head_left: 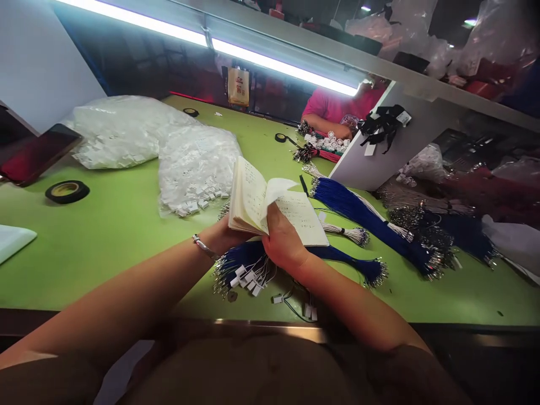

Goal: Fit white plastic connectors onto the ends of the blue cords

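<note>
Open notebook (253, 197) held above near table (105, 225) edge, over blue wires (248, 259). Left hand (221, 236) closed under left cover, fingertips hidden. Right hand (282, 242) gripping right leaf from below, thumb against curled page (280, 188). Spine pointing away from body, tilted left. Both hands touching, right nearer loose page.

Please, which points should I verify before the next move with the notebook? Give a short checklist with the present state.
1. Left hand holds the notebook at its left half: ok.
2. Right hand grips the right half, one page lifted and curling: ok.
3. Handwriting on the open pages legible: cannot tell, too small.
4. Blue wire bundle under the hands apart from the notebook: cannot tell.
5. White connectors well away from the front edge of the table: not ok, some lie close to it.
</note>
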`<state>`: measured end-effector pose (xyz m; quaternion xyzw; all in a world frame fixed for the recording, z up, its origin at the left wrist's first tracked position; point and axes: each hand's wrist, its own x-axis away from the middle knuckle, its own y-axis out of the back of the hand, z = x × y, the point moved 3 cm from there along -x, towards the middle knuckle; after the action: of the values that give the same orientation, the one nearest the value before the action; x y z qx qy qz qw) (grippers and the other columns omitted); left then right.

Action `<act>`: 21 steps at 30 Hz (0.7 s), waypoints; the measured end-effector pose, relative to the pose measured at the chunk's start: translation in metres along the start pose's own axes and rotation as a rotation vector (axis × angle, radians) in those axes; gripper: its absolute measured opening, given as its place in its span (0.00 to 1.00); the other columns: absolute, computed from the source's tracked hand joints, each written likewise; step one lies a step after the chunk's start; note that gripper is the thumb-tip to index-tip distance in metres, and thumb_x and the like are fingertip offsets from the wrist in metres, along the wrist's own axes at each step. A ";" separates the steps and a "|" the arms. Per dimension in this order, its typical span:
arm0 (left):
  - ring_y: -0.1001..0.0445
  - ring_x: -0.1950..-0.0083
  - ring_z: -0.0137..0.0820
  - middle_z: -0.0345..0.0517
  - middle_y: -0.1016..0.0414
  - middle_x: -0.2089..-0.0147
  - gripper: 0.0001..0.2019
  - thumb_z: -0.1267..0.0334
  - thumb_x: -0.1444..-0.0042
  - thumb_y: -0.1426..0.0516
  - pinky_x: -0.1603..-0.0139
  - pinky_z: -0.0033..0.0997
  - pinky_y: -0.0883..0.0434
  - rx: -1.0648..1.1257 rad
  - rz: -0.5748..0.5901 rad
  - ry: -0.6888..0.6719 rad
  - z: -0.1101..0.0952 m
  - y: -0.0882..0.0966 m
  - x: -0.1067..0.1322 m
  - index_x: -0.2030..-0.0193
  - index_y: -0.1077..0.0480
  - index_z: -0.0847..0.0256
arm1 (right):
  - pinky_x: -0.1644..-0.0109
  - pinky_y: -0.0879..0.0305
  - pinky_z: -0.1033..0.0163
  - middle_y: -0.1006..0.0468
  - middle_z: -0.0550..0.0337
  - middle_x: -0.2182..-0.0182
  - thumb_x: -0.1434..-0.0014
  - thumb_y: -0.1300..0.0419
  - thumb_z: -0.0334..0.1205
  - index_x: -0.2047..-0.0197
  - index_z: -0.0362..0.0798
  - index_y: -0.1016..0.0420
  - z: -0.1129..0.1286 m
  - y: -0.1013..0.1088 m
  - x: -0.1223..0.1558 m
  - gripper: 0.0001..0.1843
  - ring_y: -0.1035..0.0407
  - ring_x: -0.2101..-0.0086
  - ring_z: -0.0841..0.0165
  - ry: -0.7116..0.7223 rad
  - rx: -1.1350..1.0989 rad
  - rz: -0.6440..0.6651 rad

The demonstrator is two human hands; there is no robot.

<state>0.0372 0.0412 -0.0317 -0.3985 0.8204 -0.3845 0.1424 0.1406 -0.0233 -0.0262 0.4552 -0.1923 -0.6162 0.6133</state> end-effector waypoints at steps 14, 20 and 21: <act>0.24 0.73 0.29 0.49 0.25 0.74 0.18 0.54 0.38 0.41 0.67 0.26 0.25 -0.133 -0.381 0.346 0.016 -0.003 -0.001 0.67 0.29 0.71 | 0.43 0.29 0.49 0.19 0.43 0.52 0.38 0.48 0.44 0.46 0.41 0.24 -0.030 0.018 0.008 0.23 0.26 0.48 0.52 -0.105 -0.162 -0.174; 0.23 0.71 0.30 0.48 0.23 0.71 0.15 0.55 0.39 0.40 0.67 0.27 0.26 -0.095 -0.224 0.213 0.014 -0.034 0.001 0.59 0.27 0.70 | 0.36 0.36 0.44 0.22 0.42 0.46 0.36 0.48 0.52 0.43 0.43 0.24 -0.032 0.034 0.014 0.28 0.30 0.43 0.50 -0.027 -0.032 -0.258; 0.22 0.69 0.32 0.49 0.22 0.69 0.17 0.53 0.41 0.38 0.65 0.29 0.25 -0.077 -0.182 0.186 0.014 -0.040 0.003 0.57 0.27 0.69 | 0.35 0.38 0.42 0.22 0.43 0.46 0.35 0.49 0.53 0.42 0.44 0.25 -0.027 0.038 0.015 0.28 0.32 0.41 0.50 -0.003 0.026 -0.242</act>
<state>0.0646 0.0166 -0.0107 -0.4392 0.8047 -0.3992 0.0148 0.1866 -0.0354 -0.0147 0.4822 -0.1448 -0.6837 0.5283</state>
